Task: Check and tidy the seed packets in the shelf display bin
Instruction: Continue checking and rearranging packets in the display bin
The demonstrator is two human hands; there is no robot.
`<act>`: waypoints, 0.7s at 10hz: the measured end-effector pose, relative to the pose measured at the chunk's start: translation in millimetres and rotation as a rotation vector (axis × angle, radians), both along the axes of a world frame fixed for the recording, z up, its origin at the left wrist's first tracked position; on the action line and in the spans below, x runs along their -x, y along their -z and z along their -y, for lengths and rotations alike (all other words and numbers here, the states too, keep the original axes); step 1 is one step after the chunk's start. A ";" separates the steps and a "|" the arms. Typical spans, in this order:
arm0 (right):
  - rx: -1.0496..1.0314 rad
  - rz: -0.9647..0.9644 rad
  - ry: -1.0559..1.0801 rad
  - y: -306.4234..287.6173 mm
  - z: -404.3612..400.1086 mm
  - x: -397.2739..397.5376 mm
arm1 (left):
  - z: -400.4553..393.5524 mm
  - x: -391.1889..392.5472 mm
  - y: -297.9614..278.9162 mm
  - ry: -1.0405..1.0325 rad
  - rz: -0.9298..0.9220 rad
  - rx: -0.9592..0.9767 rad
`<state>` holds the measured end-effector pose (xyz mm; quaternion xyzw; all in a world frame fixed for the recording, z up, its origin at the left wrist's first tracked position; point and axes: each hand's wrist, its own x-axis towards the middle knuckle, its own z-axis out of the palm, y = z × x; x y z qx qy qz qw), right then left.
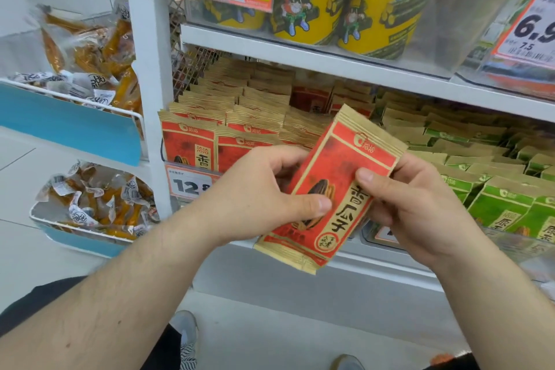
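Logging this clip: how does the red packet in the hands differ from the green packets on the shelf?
The red packet is out of its bin, tilted, in the grip of the left hand and right hand; the green packets stand packed in rows, untouched. Its face is red, theirs green. Both have tan kraft edges and a round logo near the top.
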<state>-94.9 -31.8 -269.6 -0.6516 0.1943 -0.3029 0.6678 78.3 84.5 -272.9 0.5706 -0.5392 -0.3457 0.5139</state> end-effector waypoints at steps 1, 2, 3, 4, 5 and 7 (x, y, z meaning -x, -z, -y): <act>0.071 0.054 -0.060 -3.3 7.4 6.8 | 1.4 -4.3 -1.6 -0.026 0.071 0.068; 0.115 0.126 -0.019 -16.1 14.2 16.8 | 4.7 -13.5 -6.9 -0.119 0.090 0.184; 0.195 0.238 0.096 -30.3 21.8 31.5 | 8.2 -25.2 -12.5 -0.353 0.275 0.214; 0.229 0.250 0.189 -36.9 35.1 47.5 | 16.6 -36.1 -15.3 -0.572 0.618 0.147; 0.293 0.254 0.301 -38.5 47.2 58.1 | 30.2 -40.7 -25.0 -0.565 0.871 0.068; 0.483 0.306 0.273 -205.7 83.0 -83.7 | 77.4 -43.2 -52.6 -0.252 1.095 -0.129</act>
